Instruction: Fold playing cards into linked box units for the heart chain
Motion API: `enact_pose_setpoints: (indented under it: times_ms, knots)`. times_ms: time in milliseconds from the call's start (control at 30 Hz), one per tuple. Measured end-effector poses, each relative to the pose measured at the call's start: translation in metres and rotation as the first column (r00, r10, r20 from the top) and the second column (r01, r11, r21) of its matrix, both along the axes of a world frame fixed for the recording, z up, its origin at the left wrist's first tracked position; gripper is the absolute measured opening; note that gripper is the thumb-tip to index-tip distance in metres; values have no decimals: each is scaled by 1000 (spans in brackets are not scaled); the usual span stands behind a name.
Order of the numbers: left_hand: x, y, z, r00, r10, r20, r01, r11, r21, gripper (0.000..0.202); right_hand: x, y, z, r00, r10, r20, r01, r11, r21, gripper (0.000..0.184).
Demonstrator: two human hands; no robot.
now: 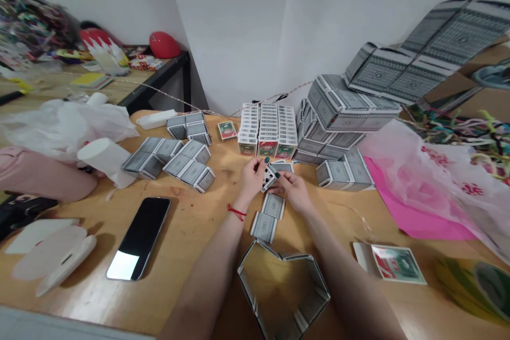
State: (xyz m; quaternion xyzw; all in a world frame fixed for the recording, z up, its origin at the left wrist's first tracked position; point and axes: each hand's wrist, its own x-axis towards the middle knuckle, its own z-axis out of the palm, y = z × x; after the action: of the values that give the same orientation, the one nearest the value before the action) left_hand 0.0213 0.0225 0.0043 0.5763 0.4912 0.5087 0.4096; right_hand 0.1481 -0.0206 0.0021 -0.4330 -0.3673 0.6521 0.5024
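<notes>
Between my two hands is a playing card (268, 177), its pips turned toward me. My left hand (253, 179), with a red string bracelet at the wrist, pinches the card's left side. On the other side, the fingers of my right hand (294, 189) close on its right edge. Just below lie grey-backed playing cards (273, 205) on the table, with another card (284, 167) partly hidden behind my right fingers. Nearer to me, between my forearms, stands a heart-shaped frame (313, 297) built of the same cards.
Stacked card boxes (268, 127) stand behind my hands. Folded card blocks (190, 167) sit at left, near a phone (139, 239). A tall card structure (354, 106) rises at right, beside pink paper (414, 218). An opened card box (398, 264) and tape roll (474, 287) lie front right.
</notes>
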Motion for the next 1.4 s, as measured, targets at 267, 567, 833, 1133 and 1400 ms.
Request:
enact_pose_setpoints:
  times_ms: [267, 567, 833, 1133, 1400]
  knots:
    - [4, -5, 3, 995, -76, -64, 82, 993, 86, 15, 1, 0, -5, 924, -254, 285, 191, 954, 233, 23]
    - [2, -12, 7, 948, 35, -317, 95, 918, 385, 11, 10, -3, -7, 636, -484, 601, 123, 833, 540, 20]
    - [2, -9, -2, 938, 79, -339, 71, 909, 410, 16, 12, -1, -15, 511, -545, 665, 30, 784, 620, 21]
    - [1, -14, -1, 923, 22, -385, 118, 935, 335, 28, 16, -2, -16, 456, -576, 679, 23, 770, 638, 21]
    - [-10, -28, 1, 882, 12, -472, 173, 921, 349, 29, 14, -4, -14, 542, -554, 632, 57, 775, 630, 23]
